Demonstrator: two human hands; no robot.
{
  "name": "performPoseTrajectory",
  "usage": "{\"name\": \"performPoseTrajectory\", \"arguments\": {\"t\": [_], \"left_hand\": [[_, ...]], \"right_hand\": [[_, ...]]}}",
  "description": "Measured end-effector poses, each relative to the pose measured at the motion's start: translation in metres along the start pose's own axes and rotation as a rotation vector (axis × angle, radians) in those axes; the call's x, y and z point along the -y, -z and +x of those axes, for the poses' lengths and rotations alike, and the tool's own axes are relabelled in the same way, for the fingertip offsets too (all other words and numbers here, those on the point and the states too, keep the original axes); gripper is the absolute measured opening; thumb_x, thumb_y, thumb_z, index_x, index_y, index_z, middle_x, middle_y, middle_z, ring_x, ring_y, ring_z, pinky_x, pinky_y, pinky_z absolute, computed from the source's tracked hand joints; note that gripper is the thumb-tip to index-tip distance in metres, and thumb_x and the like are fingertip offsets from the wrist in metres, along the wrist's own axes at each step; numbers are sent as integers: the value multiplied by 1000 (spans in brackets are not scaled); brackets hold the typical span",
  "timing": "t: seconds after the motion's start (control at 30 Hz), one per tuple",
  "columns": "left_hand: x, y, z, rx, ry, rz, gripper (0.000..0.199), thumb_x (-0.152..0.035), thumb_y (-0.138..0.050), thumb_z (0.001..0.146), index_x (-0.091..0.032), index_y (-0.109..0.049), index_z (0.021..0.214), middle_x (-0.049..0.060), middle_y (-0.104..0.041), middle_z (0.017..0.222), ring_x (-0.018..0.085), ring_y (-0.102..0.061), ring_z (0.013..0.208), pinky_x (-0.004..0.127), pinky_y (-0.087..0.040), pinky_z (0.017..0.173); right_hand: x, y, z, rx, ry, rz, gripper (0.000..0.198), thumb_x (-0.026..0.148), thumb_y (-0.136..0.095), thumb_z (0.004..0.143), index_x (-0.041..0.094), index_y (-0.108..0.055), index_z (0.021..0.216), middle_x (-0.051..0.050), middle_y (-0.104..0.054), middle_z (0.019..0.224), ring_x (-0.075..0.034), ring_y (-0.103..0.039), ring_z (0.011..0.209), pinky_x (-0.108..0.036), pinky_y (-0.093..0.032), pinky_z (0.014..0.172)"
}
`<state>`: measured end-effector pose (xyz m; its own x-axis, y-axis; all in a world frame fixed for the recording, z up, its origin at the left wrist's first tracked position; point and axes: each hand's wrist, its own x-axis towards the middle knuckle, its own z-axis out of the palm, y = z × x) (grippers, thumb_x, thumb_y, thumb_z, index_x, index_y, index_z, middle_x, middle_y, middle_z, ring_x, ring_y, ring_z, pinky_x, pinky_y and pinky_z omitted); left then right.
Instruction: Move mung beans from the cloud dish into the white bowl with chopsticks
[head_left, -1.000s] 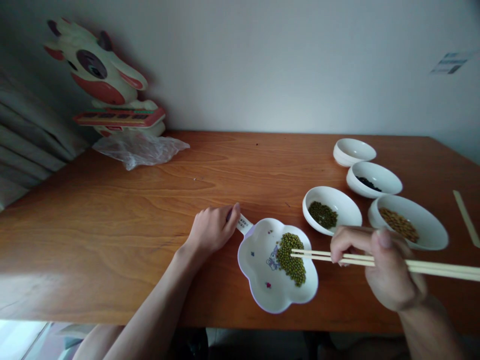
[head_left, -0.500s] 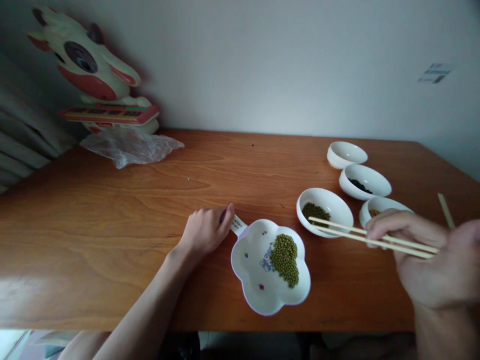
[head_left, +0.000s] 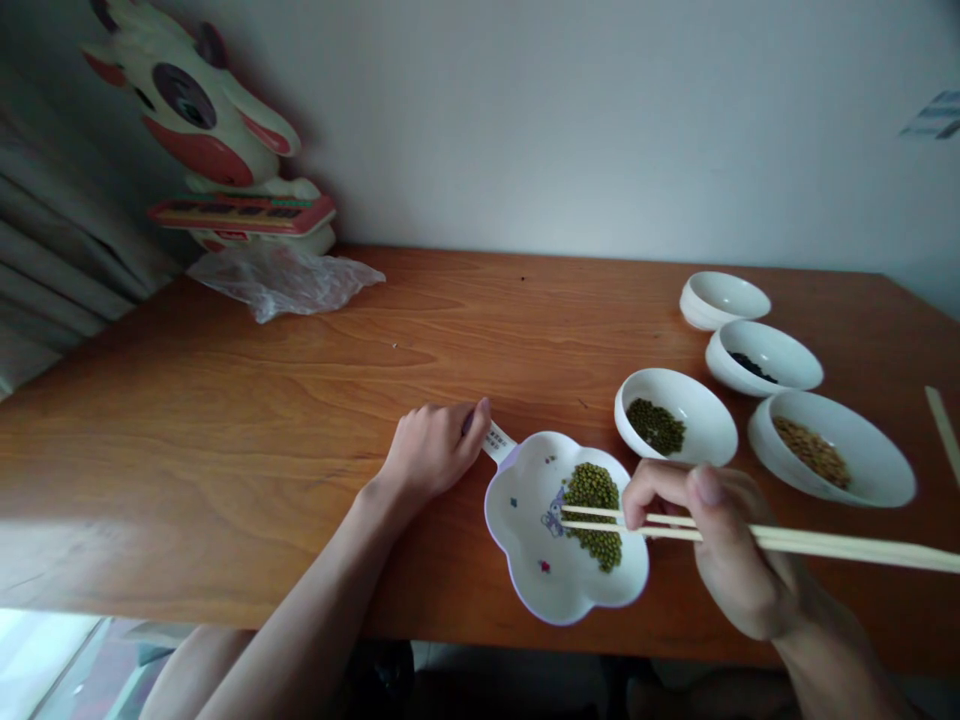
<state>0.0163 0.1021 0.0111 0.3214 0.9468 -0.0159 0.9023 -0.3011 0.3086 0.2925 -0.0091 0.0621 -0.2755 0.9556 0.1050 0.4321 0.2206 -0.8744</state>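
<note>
Tabletop (head_left: 450, 345): ran across middle of frame. Flower-shaped dish (head_left: 525, 550): rested lower centre, with handle (head_left: 500, 443) slanting to upper left. Nearest white bowl (head_left: 709, 415): stood beyond upper right of dish. Right hand (head_left: 727, 565): closed around chopsticks (head_left: 840, 545), lower right. Left hand (head_left: 439, 445): closed on handle, centre frame. Chopsticks: lay nearly level, tips leftward, narrow gap between. Green bean pile (head_left: 592, 487): lay in dish's right half, nearer right hand and left of it, long axis top to bottom, crossed by chopsticks. Could not tell whether tips touched beans.

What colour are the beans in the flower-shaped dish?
The beans are green, clearest in the head view.
</note>
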Motion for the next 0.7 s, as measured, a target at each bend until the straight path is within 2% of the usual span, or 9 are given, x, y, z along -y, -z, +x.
{"name": "performPoseTrajectory", "arguments": {"t": [0.7], "left_hand": [[-2,2,0,-10,-2,-4,61,-53,-24,107,-21,-65,75,6,-69,69,18,-59,59,31,-23,58]], "right_hand": [[-8,-8,1,-12,24,8,62,55,-20,107,23,-62,77,-2,-60,68,-17,-55,62,-34,-39,60]]}}
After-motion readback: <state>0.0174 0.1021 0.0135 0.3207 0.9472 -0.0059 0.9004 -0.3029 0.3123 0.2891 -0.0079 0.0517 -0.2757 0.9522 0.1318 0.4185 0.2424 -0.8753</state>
